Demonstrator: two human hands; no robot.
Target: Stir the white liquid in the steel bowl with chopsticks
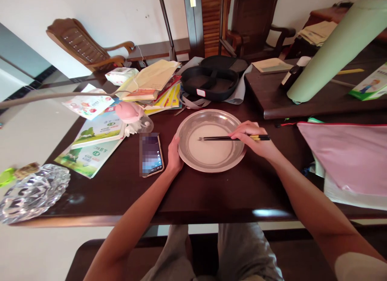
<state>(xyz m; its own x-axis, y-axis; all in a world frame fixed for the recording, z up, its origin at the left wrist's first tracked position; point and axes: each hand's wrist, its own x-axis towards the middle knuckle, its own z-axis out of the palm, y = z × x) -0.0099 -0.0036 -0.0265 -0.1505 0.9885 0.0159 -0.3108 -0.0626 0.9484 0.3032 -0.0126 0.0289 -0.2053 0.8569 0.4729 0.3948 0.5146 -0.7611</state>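
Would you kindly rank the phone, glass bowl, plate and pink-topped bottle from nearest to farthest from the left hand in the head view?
From the left hand:
1. Plate, touching it, on its right
2. Phone, just left
3. Pink-topped bottle, left and farther back
4. Glass bowl, far left

Soft, bright light glares white off the table [217, 196] — phone [152, 152] partly pixelated, margins stretched

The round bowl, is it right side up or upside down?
Right side up: the bowl's hollow inside faces up, between the left hand and right hand.
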